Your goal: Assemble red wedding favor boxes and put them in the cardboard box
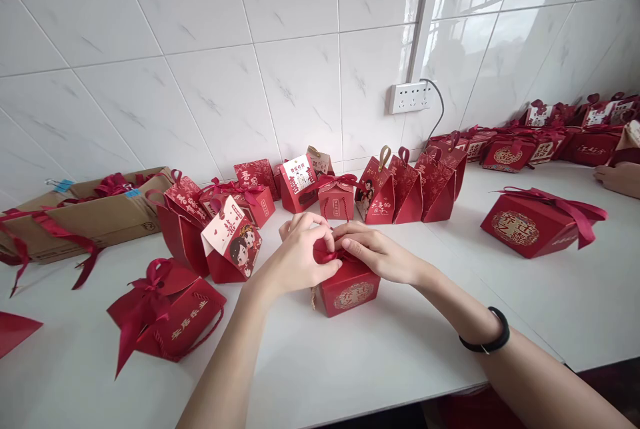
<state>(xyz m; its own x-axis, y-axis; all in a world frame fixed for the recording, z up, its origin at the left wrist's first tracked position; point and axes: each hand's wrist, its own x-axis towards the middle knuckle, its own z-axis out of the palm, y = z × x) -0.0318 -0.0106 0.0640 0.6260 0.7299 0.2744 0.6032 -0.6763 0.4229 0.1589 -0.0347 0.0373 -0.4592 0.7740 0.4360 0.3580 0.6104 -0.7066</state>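
Observation:
A red gift box (350,292) with a round gold emblem stands on the white table in front of me. On top of it, my left hand (303,252) pinches a red ribbon (325,254) between thumb and forefinger. My right hand (376,252) lies over the box's top from the other side, its fingers closed at the same ribbon; the fingertips are partly hidden. A tan tassel (313,297) hangs at the box's left side. To the left sits another red box (187,316) with a large ribbon bow and a cord handle.
A cardboard carton (100,226) of ribbons stands at left. Red boxes (380,192) line the tiled wall, below a power strip (411,98). A ribboned box (530,222) sits to the right. Another person's hand (620,178) is at the far right edge.

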